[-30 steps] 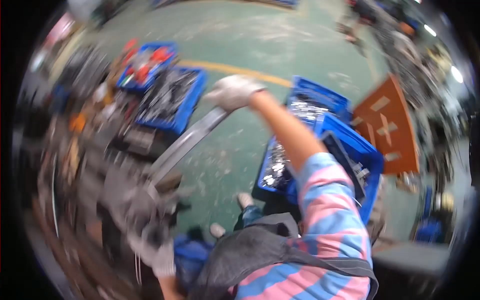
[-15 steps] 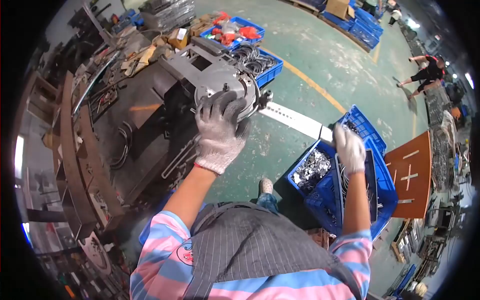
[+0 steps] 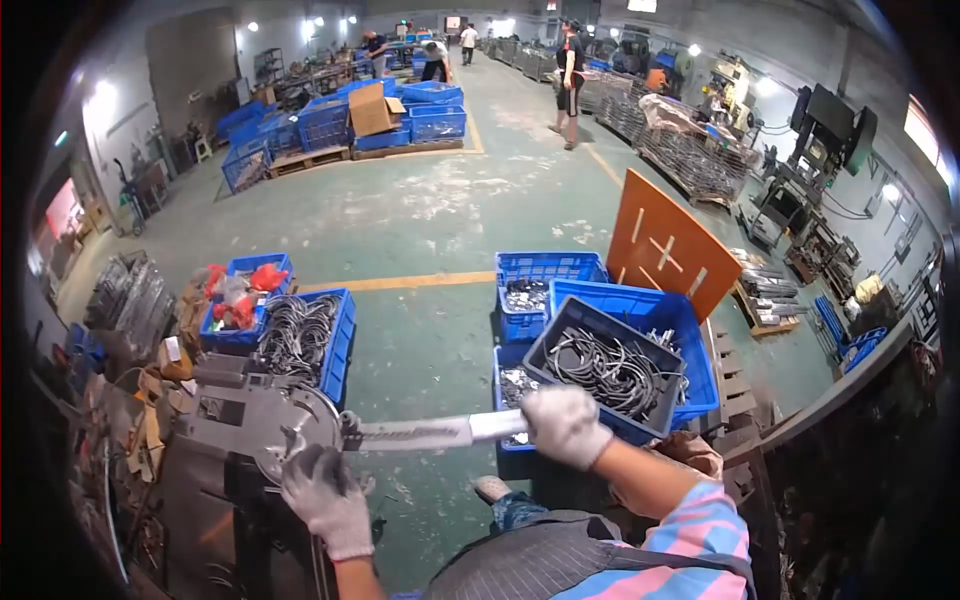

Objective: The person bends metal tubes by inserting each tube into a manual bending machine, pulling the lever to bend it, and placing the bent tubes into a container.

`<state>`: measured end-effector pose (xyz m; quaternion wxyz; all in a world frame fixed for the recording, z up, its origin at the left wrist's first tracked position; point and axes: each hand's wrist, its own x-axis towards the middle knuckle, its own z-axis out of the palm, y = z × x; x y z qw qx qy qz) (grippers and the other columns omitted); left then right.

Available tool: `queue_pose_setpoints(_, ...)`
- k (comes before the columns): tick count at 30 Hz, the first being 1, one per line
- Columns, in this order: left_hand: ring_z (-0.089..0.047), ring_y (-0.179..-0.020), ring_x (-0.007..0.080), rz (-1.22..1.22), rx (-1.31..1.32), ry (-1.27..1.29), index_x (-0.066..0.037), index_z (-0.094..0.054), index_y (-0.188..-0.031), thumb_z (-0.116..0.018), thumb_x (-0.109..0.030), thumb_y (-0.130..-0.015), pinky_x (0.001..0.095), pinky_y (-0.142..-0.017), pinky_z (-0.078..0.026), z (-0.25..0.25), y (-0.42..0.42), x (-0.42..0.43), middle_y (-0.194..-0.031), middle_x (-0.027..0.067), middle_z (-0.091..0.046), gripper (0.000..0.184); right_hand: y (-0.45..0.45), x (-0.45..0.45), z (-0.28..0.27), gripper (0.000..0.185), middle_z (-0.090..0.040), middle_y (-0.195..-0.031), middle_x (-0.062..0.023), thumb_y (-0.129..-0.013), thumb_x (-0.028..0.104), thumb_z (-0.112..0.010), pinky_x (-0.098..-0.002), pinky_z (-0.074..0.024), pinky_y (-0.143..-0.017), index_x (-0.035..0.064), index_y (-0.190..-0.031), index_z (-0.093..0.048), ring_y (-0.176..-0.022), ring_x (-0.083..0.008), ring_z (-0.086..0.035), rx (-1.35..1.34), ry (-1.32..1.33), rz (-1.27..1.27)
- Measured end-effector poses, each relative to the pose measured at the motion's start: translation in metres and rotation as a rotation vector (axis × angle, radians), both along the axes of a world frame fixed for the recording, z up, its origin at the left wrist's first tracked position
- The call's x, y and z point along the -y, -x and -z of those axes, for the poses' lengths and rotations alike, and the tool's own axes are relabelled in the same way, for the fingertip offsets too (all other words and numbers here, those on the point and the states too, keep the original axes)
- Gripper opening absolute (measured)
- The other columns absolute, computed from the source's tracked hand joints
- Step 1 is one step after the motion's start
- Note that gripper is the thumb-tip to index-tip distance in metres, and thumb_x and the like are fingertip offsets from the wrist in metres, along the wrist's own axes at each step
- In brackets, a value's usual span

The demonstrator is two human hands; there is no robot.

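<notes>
My left hand (image 3: 325,498), in a pale glove with dark fingers, rests at the near edge of a round plate (image 3: 290,436) on a grey metal machine (image 3: 222,422). Its fingers are bent but apart from the thumb; what lies under them is hidden. A long flat metal lever (image 3: 420,434) reaches out to the right from the round plate. Around the lever's outer end my gloved right hand (image 3: 564,424) is closed in a fist. Beyond that hand a grey crate (image 3: 545,352) of curved metal rods (image 3: 612,372) sits on blue crates.
Left of centre stands a blue crate (image 3: 345,345) of metal rings, beside another crate (image 3: 285,262) with red bags. An orange board (image 3: 668,245) leans behind the right-hand crates. A person (image 3: 570,80) walks farther back, near stacked wire baskets (image 3: 690,150).
My view has lifted from the machine toward the hall. Both hands stay at the same places, the left at the round plate and the right on the lever's end.
</notes>
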<state>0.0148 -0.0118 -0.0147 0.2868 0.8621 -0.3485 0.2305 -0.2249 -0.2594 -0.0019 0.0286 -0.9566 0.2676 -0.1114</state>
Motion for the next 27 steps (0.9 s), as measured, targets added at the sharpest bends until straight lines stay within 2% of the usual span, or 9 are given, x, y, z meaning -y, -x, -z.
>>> queue_pose_setpoints(3,-0.055,-0.111,0.0289,0.005,0.005,-0.033,-0.015,-0.071,-0.091,-0.076,-0.019,-0.074,0.0459,-0.098,-0.04,-0.009,0.003,0.0,-0.107,0.0036,-0.063,0.018,-0.075,0.088,0.008,0.008,-0.066,-0.077,-0.0107,-0.082,0.018,-0.063,-0.0457,-0.0521,-0.068,0.0111,-0.08,-0.065,-0.074,-0.0292,-0.067,0.086,0.275,-0.025)
queue_pose_setpoints(12,-0.061,-0.101,0.0363,0.118,0.078,-0.023,-0.011,-0.065,-0.094,-0.072,-0.006,-0.074,0.0519,-0.087,-0.046,-0.023,-0.001,0.009,-0.106,0.0103,-0.063,0.022,-0.296,0.181,0.005,0.018,-0.072,-0.101,-0.0124,-0.085,0.015,-0.061,-0.0458,-0.0559,-0.08,0.0098,-0.095,-0.075,-0.098,-0.0323,-0.07,-0.085,0.119,-0.101)
queue_pose_setpoints(14,-0.064,-0.104,0.0349,-0.017,0.116,-0.195,-0.011,-0.067,-0.097,-0.076,-0.031,-0.082,0.0498,-0.088,-0.048,-0.023,-0.002,0.014,-0.108,0.0102,-0.069,0.027,-0.294,0.192,0.004,0.019,-0.071,-0.102,-0.0156,-0.086,0.015,-0.061,-0.0466,-0.0561,-0.079,0.0073,-0.098,-0.073,-0.099,-0.0332,-0.07,-0.077,0.069,-0.151)
queue_pose_setpoints(16,-0.062,-0.105,0.0324,-0.049,0.147,-0.19,-0.013,-0.065,-0.09,-0.078,-0.03,-0.079,0.0502,-0.086,-0.047,-0.025,0.005,0.026,-0.105,0.0075,-0.068,0.024,-0.29,0.193,-0.002,0.02,-0.069,-0.108,-0.0174,-0.086,0.014,-0.061,-0.0468,-0.055,-0.084,0.0071,-0.102,-0.071,-0.105,-0.0337,-0.068,-0.101,-0.014,-0.171)
queue_pose_setpoints(20,-0.064,-0.097,0.0352,0.042,-0.26,0.053,-0.007,-0.064,-0.091,-0.073,-0.015,-0.086,0.048,-0.089,-0.049,-0.072,0.047,0.056,-0.103,0.0122,-0.068,0.013,-0.269,0.187,-0.016,0.026,-0.067,-0.115,-0.0175,-0.085,0.015,-0.063,-0.0469,-0.0531,-0.089,0.0094,-0.11,-0.069,-0.112,-0.0343,-0.065,-0.119,-0.048,-0.194)
queue_pose_setpoints(22,-0.065,-0.094,0.0296,-0.042,-0.593,0.579,-0.002,-0.063,-0.092,-0.072,-0.015,-0.088,0.045,-0.089,-0.05,-0.097,0.064,0.057,-0.099,0.0144,-0.067,0.017,-0.226,0.157,-0.027,0.038,-0.064,-0.121,-0.0168,-0.083,0.023,-0.072,-0.0465,-0.0506,-0.096,0.0134,-0.119,-0.067,-0.116,-0.0332,-0.061,0.455,0.265,-0.323)
queue_pose_setpoints(24,-0.066,-0.094,0.0273,0.169,-0.493,0.799,-0.001,-0.066,-0.097,-0.073,-0.026,-0.09,0.0448,-0.087,-0.052,-0.103,0.049,0.054,-0.098,0.0144,-0.068,0.026,-0.193,0.109,-0.033,0.04,-0.065,-0.119,-0.0177,-0.09,0.031,-0.068,-0.0456,-0.0503,-0.098,0.0111,-0.124,-0.064,-0.113,-0.034,-0.062,0.388,-0.092,-0.483)
queue_pose_setpoints(25,-0.064,-0.103,0.0303,0.004,-0.63,0.883,-0.003,-0.067,-0.098,-0.069,-0.015,-0.088,0.0484,-0.092,-0.049,-0.103,0.053,0.059,-0.107,0.0132,-0.066,0.015,-0.173,0.082,-0.043,0.041,-0.066,-0.117,-0.0159,-0.093,0.036,-0.065,-0.043,-0.0515,-0.097,0.0095,-0.125,-0.063,-0.11,-0.0307,-0.063,0.276,-0.468,-0.602)
queue_pose_setpoints(27,-0.06,-0.114,0.03,-0.08,-0.396,0.603,-0.003,-0.065,-0.109,-0.06,-0.003,-0.092,0.0488,-0.099,-0.047,-0.104,0.054,0.071,-0.118,0.0122,-0.063,0.017,-0.154,0.04,-0.04,0.047,-0.067,-0.112,-0.0118,-0.099,0.045,-0.057,-0.0372,-0.0533,-0.091,0.0066,-0.126,-0.062,-0.104,-0.0227,-0.064,0.052,-1.283,-0.649)
